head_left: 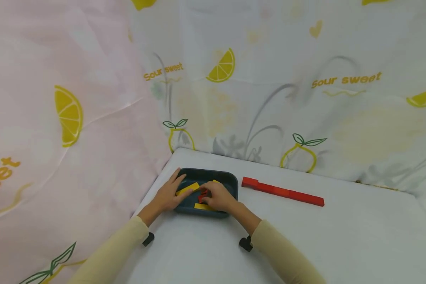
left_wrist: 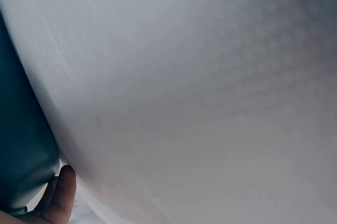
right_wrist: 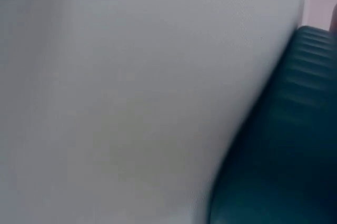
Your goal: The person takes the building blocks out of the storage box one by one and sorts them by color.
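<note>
Here, the left hand (head_left: 167,195) rests with straightened fingers over the dark tray (head_left: 206,172) at nine o'clock — the right hand (head_left: 218,196), entering from four o'clock, pinches a red block (head_left: 201,198) inside.

Both arms (head_left: 113,248) converge ahead — left grip (head_left: 168,196) spread nearly straight, right grip (head_left: 218,196) curled.

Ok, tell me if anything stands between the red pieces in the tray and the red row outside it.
Yes: the tray's right wall separates the red pieces from the red row, and the right hand also lies between.
</note>
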